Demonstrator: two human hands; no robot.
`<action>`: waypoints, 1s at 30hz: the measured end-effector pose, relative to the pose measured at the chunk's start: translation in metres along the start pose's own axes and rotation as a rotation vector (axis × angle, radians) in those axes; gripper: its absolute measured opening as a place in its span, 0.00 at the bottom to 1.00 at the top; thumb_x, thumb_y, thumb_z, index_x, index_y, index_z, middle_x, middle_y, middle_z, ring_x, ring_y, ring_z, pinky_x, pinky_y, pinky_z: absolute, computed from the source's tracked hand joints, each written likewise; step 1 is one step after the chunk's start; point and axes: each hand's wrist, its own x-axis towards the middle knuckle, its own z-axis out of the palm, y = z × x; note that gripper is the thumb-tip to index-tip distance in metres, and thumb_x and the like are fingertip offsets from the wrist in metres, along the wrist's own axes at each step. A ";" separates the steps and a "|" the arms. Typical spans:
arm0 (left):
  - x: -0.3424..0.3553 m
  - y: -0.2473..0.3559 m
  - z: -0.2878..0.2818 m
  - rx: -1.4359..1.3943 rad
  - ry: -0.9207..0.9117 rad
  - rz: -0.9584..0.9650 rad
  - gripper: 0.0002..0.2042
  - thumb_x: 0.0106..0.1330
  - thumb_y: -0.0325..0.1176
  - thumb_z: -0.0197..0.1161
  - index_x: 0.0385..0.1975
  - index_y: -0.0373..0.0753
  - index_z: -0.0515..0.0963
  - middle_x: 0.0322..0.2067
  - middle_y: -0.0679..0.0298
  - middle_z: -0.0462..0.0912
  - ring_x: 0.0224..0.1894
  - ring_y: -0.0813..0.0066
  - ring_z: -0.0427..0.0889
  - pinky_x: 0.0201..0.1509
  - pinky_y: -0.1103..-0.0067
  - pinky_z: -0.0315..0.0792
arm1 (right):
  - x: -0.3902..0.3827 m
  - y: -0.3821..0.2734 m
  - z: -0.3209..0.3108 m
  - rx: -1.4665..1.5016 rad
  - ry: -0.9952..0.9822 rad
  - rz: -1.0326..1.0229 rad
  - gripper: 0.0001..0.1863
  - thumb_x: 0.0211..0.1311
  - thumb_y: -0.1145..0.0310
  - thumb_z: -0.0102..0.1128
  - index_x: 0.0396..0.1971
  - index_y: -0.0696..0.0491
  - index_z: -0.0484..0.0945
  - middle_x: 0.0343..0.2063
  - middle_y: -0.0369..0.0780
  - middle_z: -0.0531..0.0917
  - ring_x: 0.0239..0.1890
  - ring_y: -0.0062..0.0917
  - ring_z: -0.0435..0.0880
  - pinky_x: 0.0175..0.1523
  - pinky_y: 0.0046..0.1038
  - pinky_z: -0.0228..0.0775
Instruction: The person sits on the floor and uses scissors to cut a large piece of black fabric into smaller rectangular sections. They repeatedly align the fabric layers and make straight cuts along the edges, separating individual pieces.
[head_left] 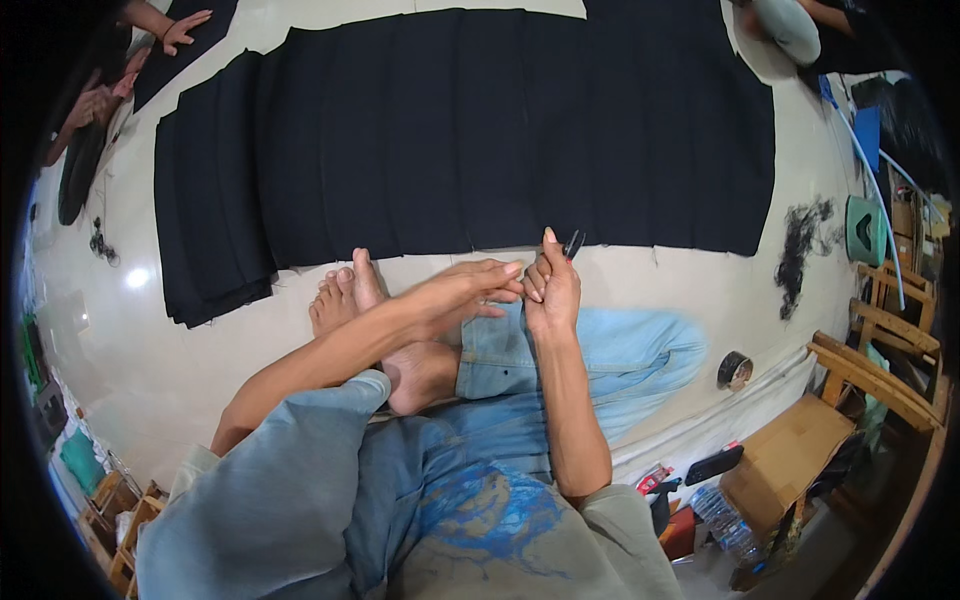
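At far left, a small tangle of black thread lies on the glossy off-white tiled floor. To its right, at the top, a co-worker's hand rests spread on a separate piece of dark cloth. A wide band of overlapping black cloth panels spans the centre of the floor, its left end layered in a thicker pile. Below its near edge are the seated person's bare feet. The left hand reaches across toward the right, its fingers extended and slightly parted; whether they touch the other hand cannot be told. The right hand has its fingers curled, one digit pointing up, gripping a small black pointed tool resembling thread snips, its tips at the cloth's near edge. Beneath the hands lies a leg in light-blue denim trousers. Farther right are a round dark roll, a brown cardboard box, a loose heap of black fibres and a green plastic object.
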 end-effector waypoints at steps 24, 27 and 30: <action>0.041 0.010 0.003 -0.280 0.001 0.206 0.21 0.77 0.46 0.54 0.42 0.29 0.80 0.43 0.51 0.83 0.40 0.74 0.78 0.56 0.76 0.71 | -0.009 -0.036 0.009 -0.487 0.163 -0.359 0.21 0.70 0.55 0.62 0.19 0.51 0.73 0.13 0.26 0.66 0.14 0.08 0.58 0.19 0.17 0.46; 0.039 0.012 0.009 -0.330 -0.008 0.239 0.19 0.77 0.46 0.52 0.42 0.34 0.80 0.53 0.47 0.81 0.49 0.72 0.81 0.65 0.75 0.70 | -0.013 -0.031 0.005 -0.391 0.118 -0.352 0.21 0.74 0.53 0.56 0.23 0.52 0.73 0.14 0.25 0.65 0.14 0.08 0.57 0.19 0.17 0.46; 0.038 0.016 0.010 -0.386 -0.044 0.271 0.27 0.73 0.49 0.57 0.47 0.23 0.76 0.59 0.48 0.78 0.59 0.70 0.78 0.80 0.63 0.46 | -0.033 -0.029 0.006 -0.155 0.028 -0.351 0.25 0.79 0.49 0.43 0.30 0.54 0.76 0.16 0.25 0.63 0.16 0.07 0.55 0.20 0.16 0.46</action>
